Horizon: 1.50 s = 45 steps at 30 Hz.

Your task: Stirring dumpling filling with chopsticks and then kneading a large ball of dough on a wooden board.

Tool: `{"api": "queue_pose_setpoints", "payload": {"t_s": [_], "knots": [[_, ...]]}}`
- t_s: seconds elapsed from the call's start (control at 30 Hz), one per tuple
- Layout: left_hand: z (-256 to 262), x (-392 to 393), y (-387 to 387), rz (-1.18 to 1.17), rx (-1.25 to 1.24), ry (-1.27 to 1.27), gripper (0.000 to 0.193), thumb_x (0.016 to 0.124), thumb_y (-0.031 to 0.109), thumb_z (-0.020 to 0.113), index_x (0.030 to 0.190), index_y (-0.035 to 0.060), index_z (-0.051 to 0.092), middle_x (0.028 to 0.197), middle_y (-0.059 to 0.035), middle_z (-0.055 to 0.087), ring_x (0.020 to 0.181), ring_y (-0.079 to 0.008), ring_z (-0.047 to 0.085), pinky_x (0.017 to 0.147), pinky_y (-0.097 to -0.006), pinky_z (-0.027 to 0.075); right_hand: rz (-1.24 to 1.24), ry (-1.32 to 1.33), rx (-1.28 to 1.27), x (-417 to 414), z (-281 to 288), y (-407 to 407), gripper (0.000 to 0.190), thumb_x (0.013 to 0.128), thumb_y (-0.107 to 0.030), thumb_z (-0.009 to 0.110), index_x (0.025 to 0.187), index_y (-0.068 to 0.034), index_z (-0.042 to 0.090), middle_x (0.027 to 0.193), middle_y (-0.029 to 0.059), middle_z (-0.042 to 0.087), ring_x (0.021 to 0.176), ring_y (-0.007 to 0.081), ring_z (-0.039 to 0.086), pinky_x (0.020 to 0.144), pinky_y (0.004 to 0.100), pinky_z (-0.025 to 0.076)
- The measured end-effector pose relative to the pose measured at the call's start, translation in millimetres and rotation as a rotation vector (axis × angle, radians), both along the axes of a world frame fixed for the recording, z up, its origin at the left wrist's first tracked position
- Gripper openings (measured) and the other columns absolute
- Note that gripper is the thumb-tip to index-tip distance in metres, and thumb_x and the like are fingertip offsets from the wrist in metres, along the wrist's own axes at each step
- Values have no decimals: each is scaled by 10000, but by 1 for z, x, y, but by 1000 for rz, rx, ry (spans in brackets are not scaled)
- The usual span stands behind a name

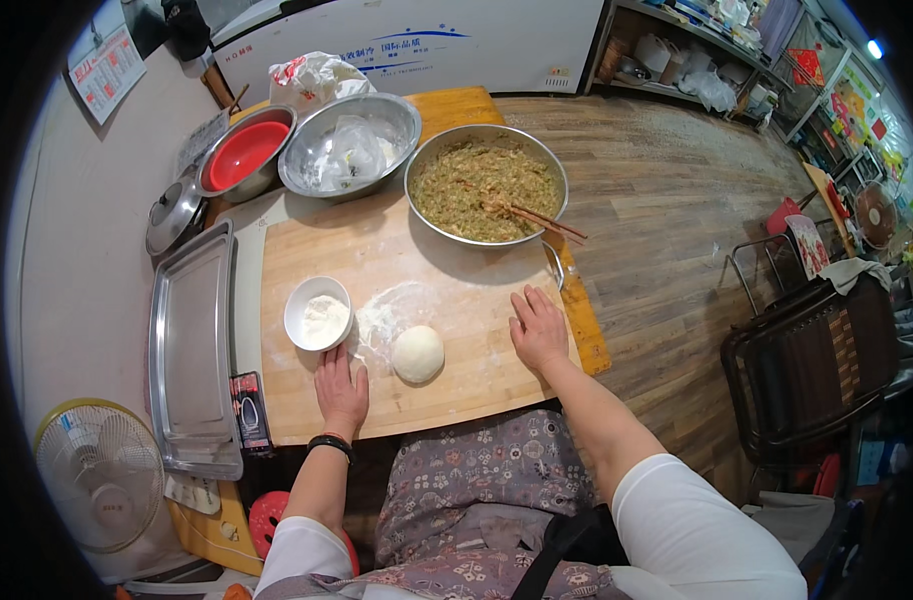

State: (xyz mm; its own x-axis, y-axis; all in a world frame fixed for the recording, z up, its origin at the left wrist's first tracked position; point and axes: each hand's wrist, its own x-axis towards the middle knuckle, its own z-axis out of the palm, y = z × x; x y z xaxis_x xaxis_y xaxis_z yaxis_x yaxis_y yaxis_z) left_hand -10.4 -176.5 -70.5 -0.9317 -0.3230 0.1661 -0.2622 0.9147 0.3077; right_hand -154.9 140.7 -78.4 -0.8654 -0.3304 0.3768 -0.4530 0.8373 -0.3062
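Note:
A smooth round ball of dough (418, 354) rests on the wooden board (471, 300), with loose white flour (381, 319) scattered beside it. Left of the dough stands a white bowl (326, 319) holding flour. My left hand (342, 386) lies palm down on the board, its fingertips at the bowl's near side; whether they touch it I cannot tell. Flat on the board's right side is my right hand (537, 330), fingers somewhat apart and holding nothing. Beyond it, a wide metal basin (487, 238) of minced filling (471, 180) has chopsticks (544, 220) stuck in it.
Along the back are a steel bowl (299, 180) with a plastic bag in it and a red bowl (248, 156) nested in a metal one. A metal tray (194, 352) flanks the board's left side. An electric fan (100, 476) stands lower left; a metal handle (555, 266) juts near the right edge.

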Motion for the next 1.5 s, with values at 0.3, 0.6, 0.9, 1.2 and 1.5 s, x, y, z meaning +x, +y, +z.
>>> {"api": "queue_pose_setpoints", "payload": {"t_s": [0.3, 0.6, 0.9, 1.2, 1.5], "knots": [[0, 1, 0, -26, -29, 34, 578, 813, 243, 530, 1331, 54, 358, 1290, -178, 412, 1232, -339, 335, 982, -444, 286, 4, -11, 0, 1, 3, 0, 394, 782, -215, 576, 1163, -119, 539, 1257, 121, 473, 1188, 289, 418, 935, 409, 365], [-1, 2, -2, -13, -22, 8, 608, 820, 272, 531, 1333, 10, 333, 1345, -169, 368, 1261, -335, 304, 1016, -436, 257, 9, -11, -13, 2, 2, -1, 397, 783, -201, 564, 1168, -106, 533, 1252, 137, 475, 1180, 305, 423, 937, 422, 362], [5, -5, 2, 10, -6, -47, 617, 820, 313, 536, 1324, 10, 348, 1360, -152, 365, 1256, -320, 313, 1012, -418, 267, 2, -42, 32, -1, 2, 4, 394, 797, -217, 548, 1176, -111, 533, 1269, 131, 465, 1195, 300, 412, 950, 423, 349], [6, 0, 0, 12, 14, -12, 632, 820, 315, 536, 1337, 13, 331, 1360, -150, 364, 1260, -309, 307, 1020, -414, 256, 11, -17, 21, 1, 0, -1, 400, 785, -195, 558, 1176, -114, 534, 1273, 135, 464, 1189, 307, 419, 945, 424, 352], [6, -2, -1, 36, 7, 10, 676, 827, 340, 533, 1352, -10, 289, 1362, -166, 355, 1260, -307, 308, 1017, -414, 256, 21, 2, 12, -1, -5, 0, 412, 770, -185, 572, 1174, -115, 539, 1274, 137, 466, 1178, 311, 430, 939, 422, 361]]}}
